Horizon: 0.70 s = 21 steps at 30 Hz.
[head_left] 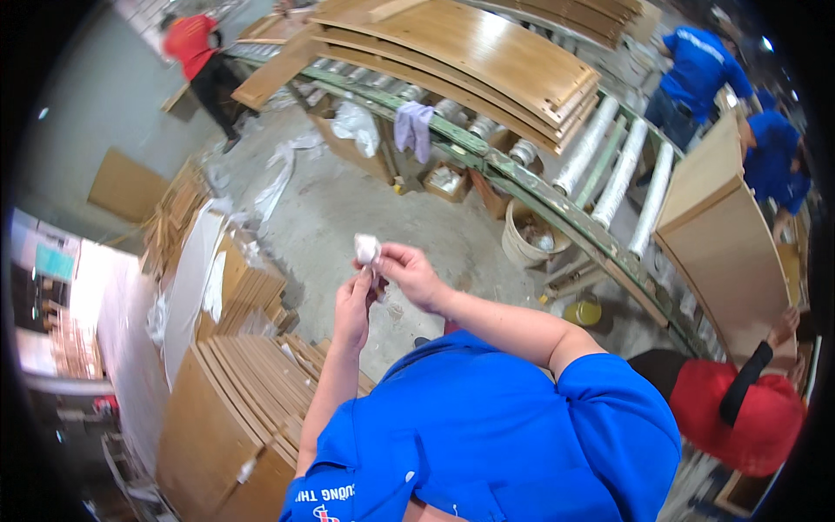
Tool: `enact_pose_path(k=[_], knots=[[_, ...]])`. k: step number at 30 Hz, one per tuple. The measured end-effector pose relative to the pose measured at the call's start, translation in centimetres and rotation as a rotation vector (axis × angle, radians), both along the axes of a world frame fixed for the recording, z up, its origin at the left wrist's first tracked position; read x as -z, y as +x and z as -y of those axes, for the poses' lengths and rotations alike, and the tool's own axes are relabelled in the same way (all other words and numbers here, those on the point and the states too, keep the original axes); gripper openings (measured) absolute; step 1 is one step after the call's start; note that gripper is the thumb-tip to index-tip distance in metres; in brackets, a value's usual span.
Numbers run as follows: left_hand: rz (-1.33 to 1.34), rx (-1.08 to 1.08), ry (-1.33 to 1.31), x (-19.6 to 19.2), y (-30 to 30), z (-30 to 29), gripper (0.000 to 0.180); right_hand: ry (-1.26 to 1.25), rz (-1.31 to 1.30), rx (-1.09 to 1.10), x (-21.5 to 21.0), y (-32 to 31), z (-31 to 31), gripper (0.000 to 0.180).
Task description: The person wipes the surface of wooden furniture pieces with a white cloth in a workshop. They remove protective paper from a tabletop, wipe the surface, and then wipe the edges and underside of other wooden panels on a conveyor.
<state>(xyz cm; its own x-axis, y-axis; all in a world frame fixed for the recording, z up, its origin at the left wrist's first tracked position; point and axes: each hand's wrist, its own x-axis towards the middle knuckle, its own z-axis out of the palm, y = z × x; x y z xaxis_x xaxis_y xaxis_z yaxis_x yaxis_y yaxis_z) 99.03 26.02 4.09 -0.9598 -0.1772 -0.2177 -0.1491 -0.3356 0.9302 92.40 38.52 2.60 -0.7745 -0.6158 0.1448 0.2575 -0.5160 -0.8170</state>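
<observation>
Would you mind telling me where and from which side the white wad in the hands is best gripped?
Probably by its upper bulge, coming from above. The white wad sticks up past the fingertips of the right hand, while the left hand covers its lower end, so only the crumpled top is free to pinch.

The person wears a bright blue short-sleeved shirt [487, 426] that fills the lower middle of the view, its fabric creased across the chest and shoulder. The sleeve hems end above the elbow, leaving both forearms bare. The left hand [352, 309] and right hand [409, 274] are ungloved. Pale and red markings, possibly printed lettering, sit near the shirt's lower edge.
</observation>
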Motion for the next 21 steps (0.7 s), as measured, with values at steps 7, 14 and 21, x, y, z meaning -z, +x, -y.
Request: enact_pose_path(k=[7, 14, 21], knots=[[0.009, 0.463, -0.255, 1.2, -14.2, 1.6, 0.028, -0.104, 0.091, 0.758, 1.6, -13.8, -8.4, 0.025], [-0.048, 0.542, -0.388, 0.8, -32.7, -1.4, 0.026, -0.312, 0.24, 1.11, 4.3, -25.2, -21.4, 0.019], [-0.418, 0.572, -0.717, 1.4, -54.4, -10.4, 0.024, -0.161, 0.19, 1.437, 5.1, -38.4, -31.3, 0.025]])
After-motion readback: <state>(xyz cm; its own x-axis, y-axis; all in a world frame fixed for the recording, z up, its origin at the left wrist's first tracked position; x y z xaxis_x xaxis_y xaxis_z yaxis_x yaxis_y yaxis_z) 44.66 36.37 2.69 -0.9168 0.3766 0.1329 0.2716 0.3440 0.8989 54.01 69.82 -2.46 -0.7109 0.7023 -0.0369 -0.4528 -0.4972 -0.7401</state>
